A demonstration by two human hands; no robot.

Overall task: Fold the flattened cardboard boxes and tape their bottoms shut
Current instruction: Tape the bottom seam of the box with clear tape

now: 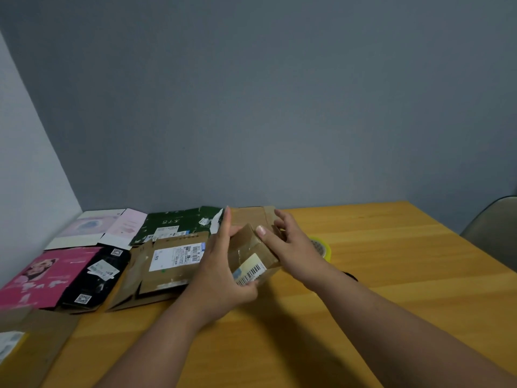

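- A small brown cardboard box with a barcode label point(253, 257) is held just above the yellow wooden table point(363, 289), between both hands and near the table's middle; lifting it probably leaves the flaps free to swing.
- The left hand point(221, 273) wraps the box's near-left side, fingers curled under the labelled face and forefinger stretched up along the edge, seemingly to keep the walls square.
- The right hand point(291, 245) presses its thumb on the box's upper flap while the other fingers reach past the far side; whether they touch the card there I cannot tell. This looks like folding a flap inward before taping.
- A roll of clear tape with a yellow-green core point(321, 247) lies just behind the right hand, within easy reach for sealing.
- Flattened boxes wait to the left: a brown one with a white shipping label point(167, 261), a dark green one point(179, 222), a black one point(98, 273), a pink one point(44, 273) and pale pink ones point(106, 225).
- The table stands in a corner of grey-blue walls point(279, 107); a grey chair back point(495, 228) shows at the right edge.
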